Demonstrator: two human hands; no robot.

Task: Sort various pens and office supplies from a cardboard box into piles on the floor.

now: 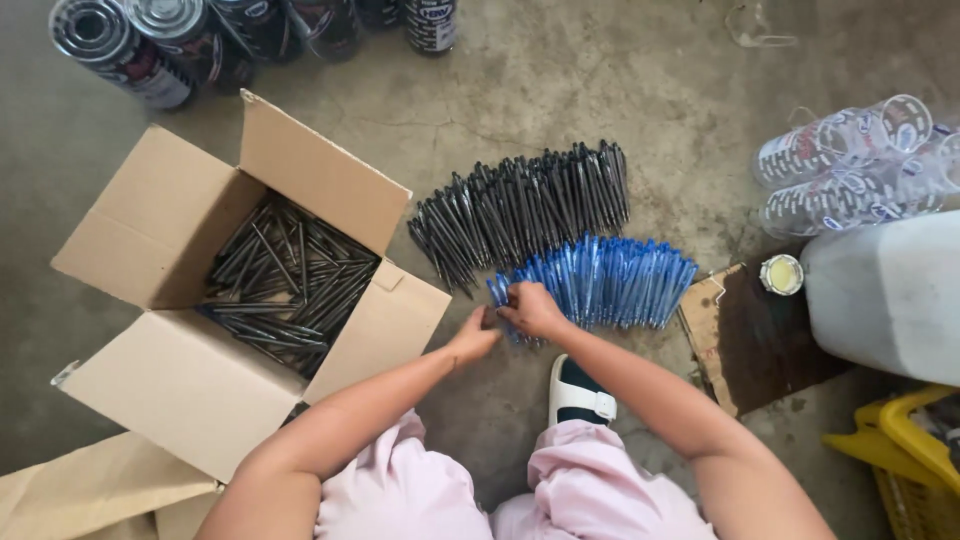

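Nearest me, pale pink trousers (400, 495). My right hand (533, 308) pinches the left end of the fanned row of blue plastic pens (600, 280) on the concrete floor (560, 80); my left hand (472, 338), loosely curled and empty, sits at eight o'clock of it. A careless nudge could scatter them into the row of black plastic pens (525, 205) at twelve.

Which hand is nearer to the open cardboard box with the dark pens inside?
Left. The left hand is just beside the box, close to its right flap. The right hand is farther right, resting on the left end of the row of blue pens.
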